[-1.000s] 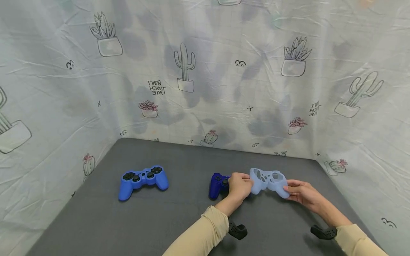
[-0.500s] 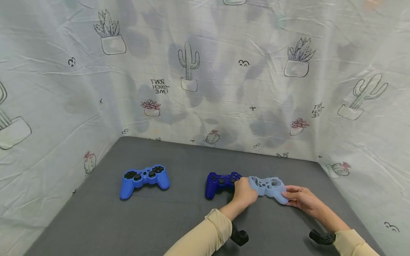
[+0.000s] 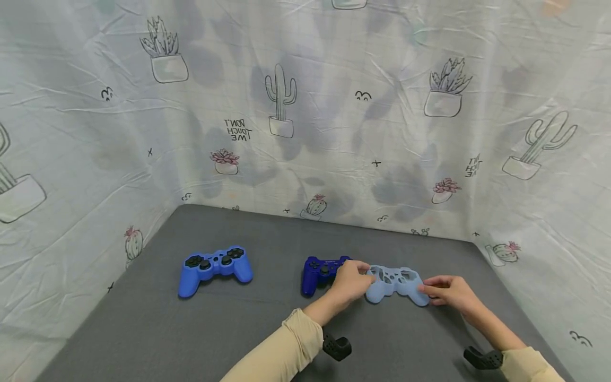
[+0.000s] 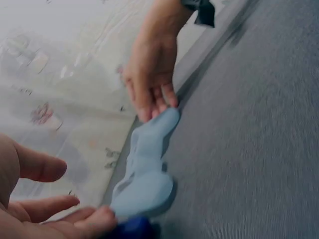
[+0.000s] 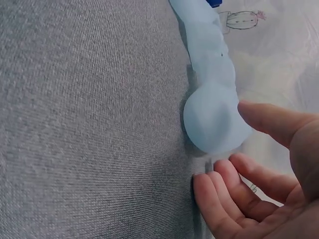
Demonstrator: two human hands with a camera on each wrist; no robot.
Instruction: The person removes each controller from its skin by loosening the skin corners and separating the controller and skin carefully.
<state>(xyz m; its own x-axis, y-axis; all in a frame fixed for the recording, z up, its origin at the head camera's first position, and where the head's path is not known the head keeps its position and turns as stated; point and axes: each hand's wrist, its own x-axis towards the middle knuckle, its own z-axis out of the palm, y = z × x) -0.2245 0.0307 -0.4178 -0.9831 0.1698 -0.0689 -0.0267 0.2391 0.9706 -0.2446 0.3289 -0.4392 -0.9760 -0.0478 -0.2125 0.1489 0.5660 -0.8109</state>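
A pale blue silicone controller cover, its cut-outs facing up, lies on the grey table. My left hand is at its left end, over part of a dark blue game controller. In the left wrist view, thumb and fingers of the left hand stand apart, the fingertips beside the cover. My right hand is at the cover's right grip. The right wrist view has its thumb tip close to the cover, with the other fingers relaxed and apart from it.
A lighter blue controller with black buttons lies on the left of the table. White cloth printed with cactus drawings hangs behind the table and along both sides. Black bands sit on both wrists.
The cover, tilted and held off the table earlier, has come down flat on it. My left hand has moved left, toward the dark blue controller, and its grip has loosened.
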